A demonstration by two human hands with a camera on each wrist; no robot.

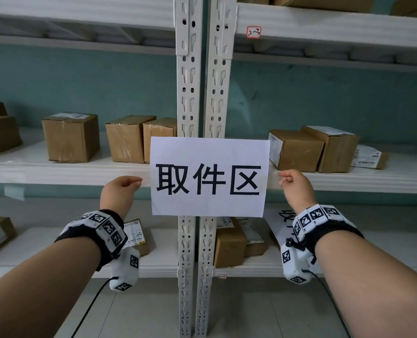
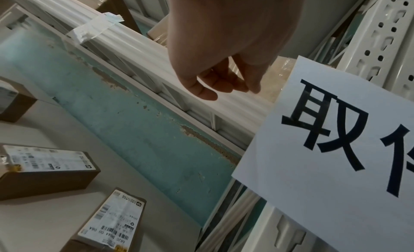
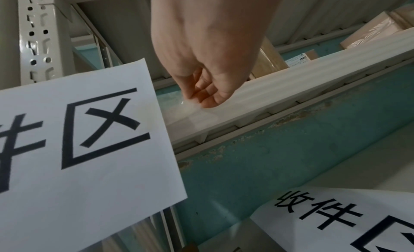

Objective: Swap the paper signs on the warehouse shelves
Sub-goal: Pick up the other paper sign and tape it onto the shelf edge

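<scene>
A white paper sign with three black characters hangs across the two cream shelf uprights at the middle shelf's front edge. My left hand hovers just left of the sign, fingers loosely curled around nothing, apart from the paper. My right hand is just right of the sign; its thumb and forefinger pinch a strip of clear tape that runs from the sign's edge along the shelf beam. A second printed sign lies on the lower shelf at the right.
Brown cardboard parcels stand on the middle shelf on both sides of the uprights, and more sit on the lower shelf. A leftover piece of tape sticks to the beam at the left. The wall behind is teal.
</scene>
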